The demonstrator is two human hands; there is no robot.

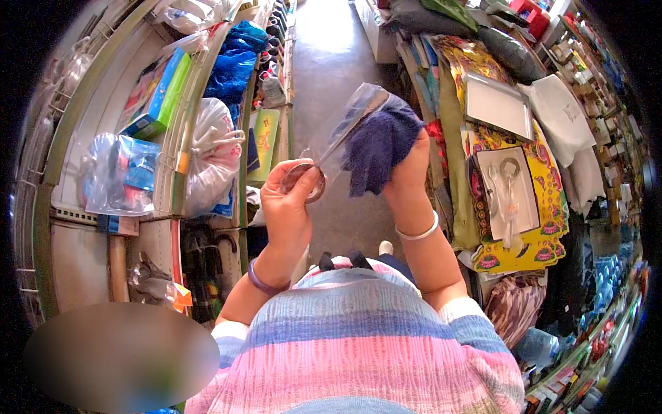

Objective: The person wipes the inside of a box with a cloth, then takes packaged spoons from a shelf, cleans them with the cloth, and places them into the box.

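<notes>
In my left hand [293, 200], thumb and fingers pinch a round dark-rimmed piece [315, 188] at the end of a long thin metal object [336, 146]. This object slants up and to the right toward a dark blue cloth [379, 148]. My right hand [412, 165] is closed on the cloth, which hangs over its fingers and hides most of them. Clear plastic [358, 103] shows at the upper left of the cloth, by the object's far part.
Shelves at left hold a boxed item [157, 96], a white plastic bag [212, 155] and a blue bag [234, 65]. At right, a yellow patterned sheet [545, 234] bears an open box [527, 193] and a framed tray [498, 107]. Grey floor [331, 62] lies between.
</notes>
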